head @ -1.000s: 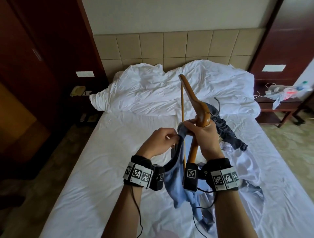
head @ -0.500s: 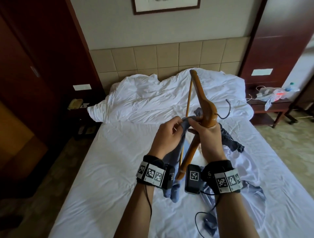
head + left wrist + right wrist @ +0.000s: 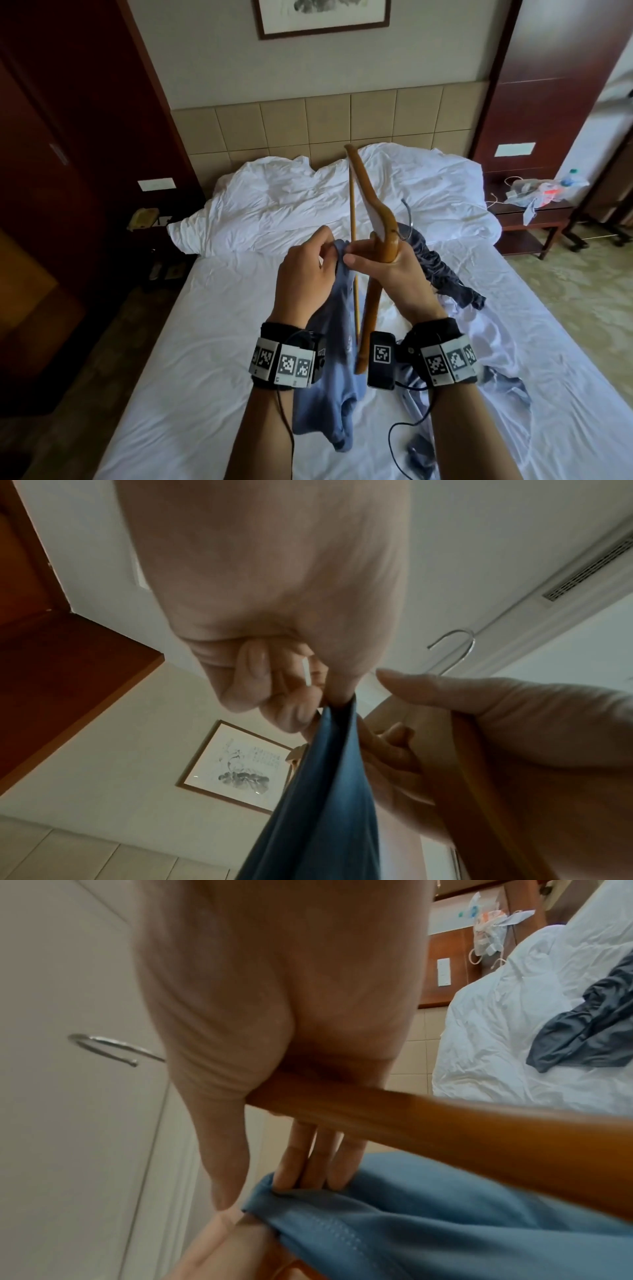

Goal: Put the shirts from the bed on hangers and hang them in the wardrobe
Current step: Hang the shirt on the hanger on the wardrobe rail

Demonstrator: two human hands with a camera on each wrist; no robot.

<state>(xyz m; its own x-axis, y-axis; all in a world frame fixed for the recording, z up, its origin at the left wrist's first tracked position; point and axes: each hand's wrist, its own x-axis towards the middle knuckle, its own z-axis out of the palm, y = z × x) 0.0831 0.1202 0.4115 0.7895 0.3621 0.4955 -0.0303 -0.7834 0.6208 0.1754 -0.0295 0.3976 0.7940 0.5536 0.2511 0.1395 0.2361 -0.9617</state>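
Note:
Above the bed (image 3: 212,359), my right hand (image 3: 373,255) grips a wooden hanger (image 3: 371,212) at its middle. The hanger stands on end, its metal hook (image 3: 407,219) pointing right. My left hand (image 3: 329,246) pinches the edge of a blue shirt (image 3: 329,370) right beside my right thumb. The rest of the shirt hangs down between my wrists. In the right wrist view the right fingers (image 3: 315,1164) reach past the hanger (image 3: 445,1123) and touch the shirt's hem (image 3: 377,1213). In the left wrist view my left hand (image 3: 308,696) pinches the blue cloth (image 3: 325,791).
A dark grey shirt (image 3: 442,274) and a pale shirt (image 3: 486,339) lie on the bed to the right. A rumpled white duvet (image 3: 291,198) is piled at the headboard. A nightstand with bags (image 3: 534,195) stands right, one with a telephone (image 3: 143,217) left.
My left hand has come in from the left to meet my right thumb, bringing the shirt's edge up. Both hands and the hanger have risen, and the head view has tilted up.

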